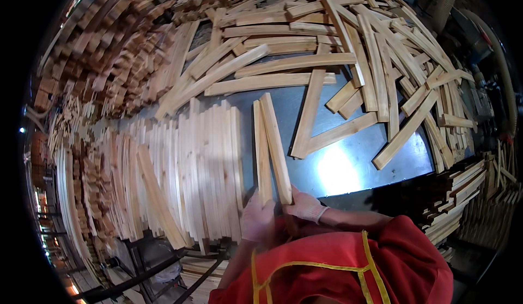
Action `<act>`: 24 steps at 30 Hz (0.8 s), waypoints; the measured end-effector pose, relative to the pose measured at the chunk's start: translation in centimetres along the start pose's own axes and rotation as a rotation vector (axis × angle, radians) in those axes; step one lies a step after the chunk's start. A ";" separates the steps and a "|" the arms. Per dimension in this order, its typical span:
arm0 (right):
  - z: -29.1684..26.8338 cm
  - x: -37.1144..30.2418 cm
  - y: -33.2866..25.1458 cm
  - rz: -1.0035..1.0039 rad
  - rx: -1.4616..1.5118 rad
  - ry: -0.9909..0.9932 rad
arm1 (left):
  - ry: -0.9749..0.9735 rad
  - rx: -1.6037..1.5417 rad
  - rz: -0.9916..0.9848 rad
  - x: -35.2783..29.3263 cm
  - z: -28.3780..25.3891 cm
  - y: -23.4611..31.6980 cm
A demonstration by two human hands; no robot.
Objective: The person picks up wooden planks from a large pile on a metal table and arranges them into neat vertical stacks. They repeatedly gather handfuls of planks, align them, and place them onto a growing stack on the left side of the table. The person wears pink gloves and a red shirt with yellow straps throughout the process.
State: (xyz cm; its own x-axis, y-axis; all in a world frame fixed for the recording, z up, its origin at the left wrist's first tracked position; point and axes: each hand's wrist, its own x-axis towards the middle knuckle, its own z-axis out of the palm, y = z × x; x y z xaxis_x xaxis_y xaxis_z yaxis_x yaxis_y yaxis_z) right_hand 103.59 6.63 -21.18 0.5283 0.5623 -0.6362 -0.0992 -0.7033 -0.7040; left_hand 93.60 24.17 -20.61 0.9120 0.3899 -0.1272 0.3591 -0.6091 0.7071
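Two long pale wooden strips stand out in front of me over the metal table [289, 105], close together and nearly touching at their far ends. My left hand [257, 217], in a pale glove and slightly blurred, is closed round the near end of the left strip [262, 157]. The near end of the right strip [277, 146] is gripped by my right hand [305, 205], also gloved. Just left of my left hand lies a row of wooden strips [212, 168], side by side. One loose strip [158, 195] rests slantwise on that row.
A jumbled heap of wooden strips [294, 61] covers the far and right parts of the table. Tall stacks of cut wood [120, 53] rise at the far left. More strips are stacked [455, 200] below the table's right edge. A dark metal frame [136, 277] stands at lower left.
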 end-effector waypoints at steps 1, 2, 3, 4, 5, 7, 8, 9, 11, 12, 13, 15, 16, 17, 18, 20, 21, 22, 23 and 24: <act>1.3 1.1 -0.7 -0.030 -0.053 -0.018 | 0.109 0.107 0.075 -0.6 -0.1 -0.7; 2.6 2.2 -1.1 -0.065 -0.103 -0.031 | -0.068 0.082 -0.112 -0.2 -0.9 -1.2; 3.7 3.6 -1.1 -0.098 -0.151 -0.042 | 0.031 0.183 -0.011 -0.3 -1.1 -1.6; 4.6 5.4 -0.6 -0.198 -0.176 -0.056 | 0.126 0.279 0.088 -0.2 -1.1 -2.2; 4.3 6.5 -1.2 -0.277 -0.138 -0.142 | 0.226 0.375 0.186 -0.1 -1.0 -2.6; 2.3 8.9 -1.7 -0.425 -0.054 -0.294 | 0.198 0.484 0.228 0.4 -1.2 -2.5; 0.9 9.1 -1.9 -0.556 -0.024 -0.097 | 0.156 0.533 0.234 0.7 -1.9 -1.5; -1.2 8.8 -1.4 -0.417 0.061 0.001 | 0.113 0.583 0.243 1.3 -2.2 -0.9; -7.7 5.7 -4.0 -0.158 0.225 0.182 | 0.115 0.677 0.244 0.8 -2.1 -2.2; -10.3 5.3 -2.0 -0.206 0.261 0.403 | 0.114 0.678 0.233 0.9 -2.4 -1.6; -13.0 5.4 0.6 -0.274 0.291 0.629 | 0.072 0.669 0.166 0.8 -2.3 -1.5; -18.6 3.8 6.9 -0.191 -0.056 1.185 | 0.192 0.743 0.141 1.5 -0.8 -1.2; -20.8 0.5 5.9 0.034 -0.111 1.256 | 0.210 0.766 0.092 1.6 -0.4 -1.8; -23.5 -0.5 13.4 -0.050 -0.335 1.555 | 0.182 0.701 0.162 2.9 0.1 0.2; -25.7 -3.4 13.1 0.031 -0.180 1.344 | 0.176 0.679 0.169 3.8 0.6 0.6; -26.9 -4.7 20.8 0.411 -0.271 1.594 | 0.068 0.601 0.230 6.5 3.2 3.0; -26.9 -4.7 24.6 0.451 -0.166 1.608 | -0.021 0.564 0.253 8.6 4.9 4.4; -26.8 -4.5 28.0 0.490 -0.060 1.621 | -0.111 0.527 0.278 10.6 6.6 6.0; -27.0 -4.2 28.1 0.506 0.044 1.615 | -0.149 0.517 0.266 11.7 7.5 7.2; -27.6 -3.5 28.1 0.510 0.201 1.535 | -0.189 0.506 0.256 12.8 8.5 8.6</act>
State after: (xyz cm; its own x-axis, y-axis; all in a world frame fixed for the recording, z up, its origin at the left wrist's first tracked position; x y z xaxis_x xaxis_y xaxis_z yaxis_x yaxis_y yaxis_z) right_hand 122.26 -27.10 -29.96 0.6923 -0.7216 0.0047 -0.5544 -0.5360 -0.6367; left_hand 110.03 18.06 -22.07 0.9848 0.0860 -0.1507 0.1307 -0.9390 0.3181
